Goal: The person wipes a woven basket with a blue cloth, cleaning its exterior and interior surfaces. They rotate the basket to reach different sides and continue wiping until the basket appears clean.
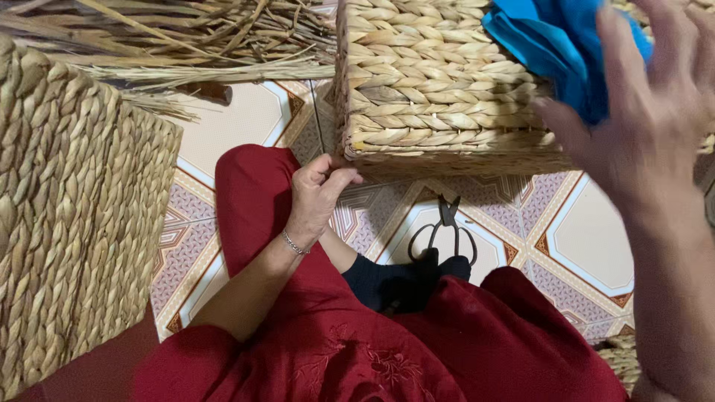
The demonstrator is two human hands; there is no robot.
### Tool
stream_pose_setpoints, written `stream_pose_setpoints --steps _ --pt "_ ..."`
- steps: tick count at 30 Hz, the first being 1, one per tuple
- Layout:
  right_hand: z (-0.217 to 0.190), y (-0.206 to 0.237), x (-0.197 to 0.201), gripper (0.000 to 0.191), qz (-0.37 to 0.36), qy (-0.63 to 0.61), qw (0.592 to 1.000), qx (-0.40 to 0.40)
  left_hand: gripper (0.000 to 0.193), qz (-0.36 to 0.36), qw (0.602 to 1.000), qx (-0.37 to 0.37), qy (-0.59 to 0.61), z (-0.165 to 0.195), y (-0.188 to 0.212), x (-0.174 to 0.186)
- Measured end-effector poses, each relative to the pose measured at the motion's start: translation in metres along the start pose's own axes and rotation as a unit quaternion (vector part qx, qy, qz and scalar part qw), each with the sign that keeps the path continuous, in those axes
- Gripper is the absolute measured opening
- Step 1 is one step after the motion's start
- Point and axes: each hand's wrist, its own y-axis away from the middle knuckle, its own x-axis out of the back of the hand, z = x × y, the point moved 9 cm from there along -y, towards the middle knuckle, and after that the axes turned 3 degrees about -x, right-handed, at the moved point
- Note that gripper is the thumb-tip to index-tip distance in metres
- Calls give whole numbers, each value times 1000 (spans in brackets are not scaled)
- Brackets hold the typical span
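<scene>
The woven basket [439,82] stands on the tiled floor [246,119] at about 12 o'clock from the person's lap, so it lies straight ahead of both hands. Its long axis runs from 9 o'clock to 3 o'clock across the view, and the near wall faces the person.

The left hand [316,193] is at the basket's near left bottom corner, at about 11 o'clock from the lap. Its fingers are bent and pinched at that corner, touching the weave; I cannot tell if a strand is held between them. The right hand [640,126] is at about 2 o'clock, spread flat with loose fingers over the right part of the basket, just beside a blue cloth [558,45] that lies on its top. It is blurred, and I cannot tell if it touches the basket.

Both hands are near the basket, but only the left one is clearly in contact. Black scissors [445,231] lie on the floor between the basket and the knees, free of both hands. A second basket [74,223] stands at 9 o'clock, and dry straw [164,37] lies at 11 o'clock.
</scene>
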Motion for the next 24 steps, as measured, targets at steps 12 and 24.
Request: stream_pose_setpoints --steps 12,24 --pt "-119 300 -261 37 -450 -231 803 -314 14 -36 999 -21 -28 12 -5 2" --pt "-113 315 -283 37 -335 -223 857 -323 17 1 999 11 -43 -1 -11 12"
